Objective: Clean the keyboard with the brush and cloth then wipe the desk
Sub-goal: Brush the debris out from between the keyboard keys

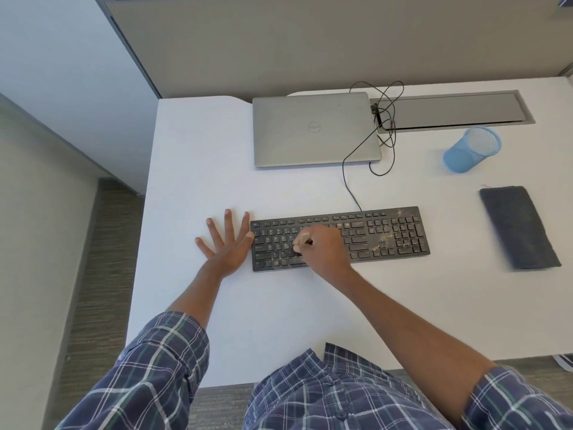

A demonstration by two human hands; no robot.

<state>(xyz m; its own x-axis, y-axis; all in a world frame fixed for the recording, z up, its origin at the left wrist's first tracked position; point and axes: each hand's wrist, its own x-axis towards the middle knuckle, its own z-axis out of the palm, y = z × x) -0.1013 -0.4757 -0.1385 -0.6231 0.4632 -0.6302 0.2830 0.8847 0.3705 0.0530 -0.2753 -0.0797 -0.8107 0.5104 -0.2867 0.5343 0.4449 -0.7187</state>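
A black keyboard point(366, 235) lies on the white desk point(279, 308), with pale dust and crumbs over its right keypad area. My right hand point(325, 246) grips a small brush point(301, 240) with a light wooden handle, its dark bristles down on the left-middle keys. My left hand point(226, 243) lies flat on the desk with fingers spread, its thumb side touching the keyboard's left end. A folded dark grey cloth point(517, 226) lies on the desk to the right of the keyboard.
A shut silver laptop point(314, 128) sits behind the keyboard, with a black cable point(384, 119) looping to a grey cable tray point(455, 111). A blue mesh cup point(471, 148) lies tilted at the back right. A grey partition rises behind the desk.
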